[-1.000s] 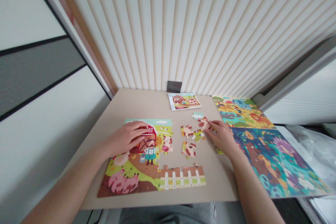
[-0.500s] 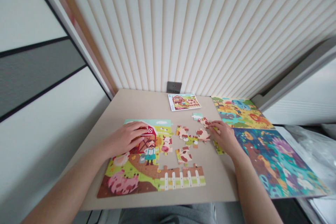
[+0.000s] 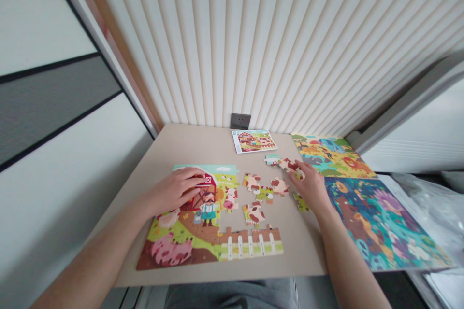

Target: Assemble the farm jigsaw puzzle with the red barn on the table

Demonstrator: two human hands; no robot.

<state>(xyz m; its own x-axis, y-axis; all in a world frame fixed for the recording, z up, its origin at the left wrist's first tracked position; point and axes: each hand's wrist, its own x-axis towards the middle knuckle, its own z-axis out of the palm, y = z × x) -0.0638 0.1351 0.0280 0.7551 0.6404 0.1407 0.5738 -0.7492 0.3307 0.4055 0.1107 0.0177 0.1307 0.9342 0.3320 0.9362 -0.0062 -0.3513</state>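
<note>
On the barn puzzle rests your left hand, fingers loose; your right hand touches a brown-patched piece, grip unclear.

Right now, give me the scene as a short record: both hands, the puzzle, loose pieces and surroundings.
Left hand: resting on the partly assembled cardboard farm puzzle with the red barn
Right hand: on a brown-patched, pale-pink puzzle piece; whether gripped is unclear
Loose pieces: include a green-and-white cardboard piece and a pale-blue piece
Card: white-bordered farm picture card, toward the far edge of the beige tabletop
Right side: yellow savanna puzzle; dark-blue forest puzzle nearer the person
</note>
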